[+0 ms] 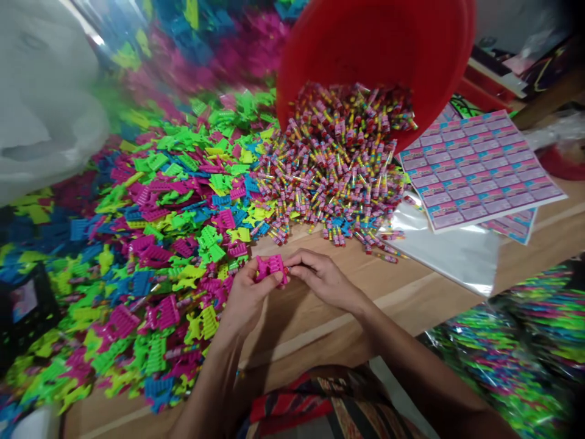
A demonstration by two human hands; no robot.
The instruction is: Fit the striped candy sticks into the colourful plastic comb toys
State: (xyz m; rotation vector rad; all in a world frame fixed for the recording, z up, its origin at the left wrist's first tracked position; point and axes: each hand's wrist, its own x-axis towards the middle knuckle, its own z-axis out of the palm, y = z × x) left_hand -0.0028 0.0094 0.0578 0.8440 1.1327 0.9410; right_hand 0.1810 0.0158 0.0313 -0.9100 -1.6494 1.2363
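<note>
My left hand (pixel 244 299) pinches a small pink plastic comb-like toy piece (pixel 270 268) above the wooden floor (pixel 320 317). My right hand (pixel 322 277) meets it from the right, fingers closed on the same piece's right end, where a small striped candy tube seems to sit. A big heap of similar pieces (pixel 173 244) in pink, green, yellow and blue lies just left of my hands. Beyond them, a pile of little striped candy tubes (pixel 338 164) spills from a tipped red basin (pixel 379 42).
Printed sticker sheets (pixel 479 167) lie at the right on clear plastic bags (pixel 457 253). Filled clear packets (pixel 512 353) of coloured pieces sit at the lower right. A white sack (pixel 41 103) bulges at the upper left. A dark crate (pixel 25 305) stands at the left edge.
</note>
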